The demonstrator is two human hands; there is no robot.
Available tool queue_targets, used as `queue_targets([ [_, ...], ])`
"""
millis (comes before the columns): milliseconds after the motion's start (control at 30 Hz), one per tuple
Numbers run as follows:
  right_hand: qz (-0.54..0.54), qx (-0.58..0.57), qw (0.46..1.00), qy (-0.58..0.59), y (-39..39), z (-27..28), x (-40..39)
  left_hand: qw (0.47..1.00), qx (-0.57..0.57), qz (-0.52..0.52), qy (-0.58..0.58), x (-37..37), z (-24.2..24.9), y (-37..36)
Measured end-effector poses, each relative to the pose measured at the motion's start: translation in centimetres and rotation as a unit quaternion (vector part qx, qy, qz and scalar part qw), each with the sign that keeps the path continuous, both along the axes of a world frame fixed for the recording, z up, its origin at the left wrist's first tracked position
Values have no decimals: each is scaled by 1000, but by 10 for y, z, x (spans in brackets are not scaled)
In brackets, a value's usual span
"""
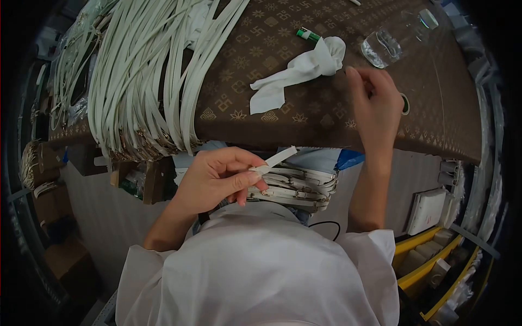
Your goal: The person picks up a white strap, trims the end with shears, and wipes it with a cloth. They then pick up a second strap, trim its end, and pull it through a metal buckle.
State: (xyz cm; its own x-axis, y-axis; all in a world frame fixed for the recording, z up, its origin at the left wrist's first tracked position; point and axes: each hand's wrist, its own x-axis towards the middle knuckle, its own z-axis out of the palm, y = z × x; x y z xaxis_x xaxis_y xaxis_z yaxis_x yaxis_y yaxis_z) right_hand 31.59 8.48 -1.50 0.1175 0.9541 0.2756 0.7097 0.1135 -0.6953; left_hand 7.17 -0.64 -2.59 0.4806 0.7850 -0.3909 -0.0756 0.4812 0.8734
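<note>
My left hand (pixel 225 176) pinches a narrow white strap (pixel 283 156) between thumb and fingers, its short flat end pointing up to the right. Below it, a bundle of white straps (pixel 302 190) with small metal fittings rests on my lap. My right hand (pixel 378 98) is raised over the near right part of the table, with thumb and fingers curled together. Whether something small is in them cannot be made out. Just left of that hand lies a crumpled white cloth (pixel 304 68). A clear bottle (pixel 383 46) lies beyond it.
Many long white straps (pixel 147 76) hang over the front edge of the brown patterned table (pixel 234 87). A green tube-like item (pixel 308 34) lies behind the cloth. A green-rimmed roll (pixel 405 104) sits beside my right wrist. Yellow bins (pixel 418 252) stand low right; cardboard boxes (pixel 68 261) stand left.
</note>
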Motion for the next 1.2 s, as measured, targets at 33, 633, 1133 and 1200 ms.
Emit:
queue_targets([
  [33,0,76,995,-62,16,-10,-4,1000,5,1,0,-1,1,1],
  [633,317,206,898,-225,48,-23,-22,994,-4,108,-16,-8,0,6],
  [1133,186,-151,873,424,-5,-7,-48,993,-9,116,-2,-1,5,9],
  [1200,178,-145,872,433,-16,-4,-55,993,-8,121,-1,1,5,9],
])
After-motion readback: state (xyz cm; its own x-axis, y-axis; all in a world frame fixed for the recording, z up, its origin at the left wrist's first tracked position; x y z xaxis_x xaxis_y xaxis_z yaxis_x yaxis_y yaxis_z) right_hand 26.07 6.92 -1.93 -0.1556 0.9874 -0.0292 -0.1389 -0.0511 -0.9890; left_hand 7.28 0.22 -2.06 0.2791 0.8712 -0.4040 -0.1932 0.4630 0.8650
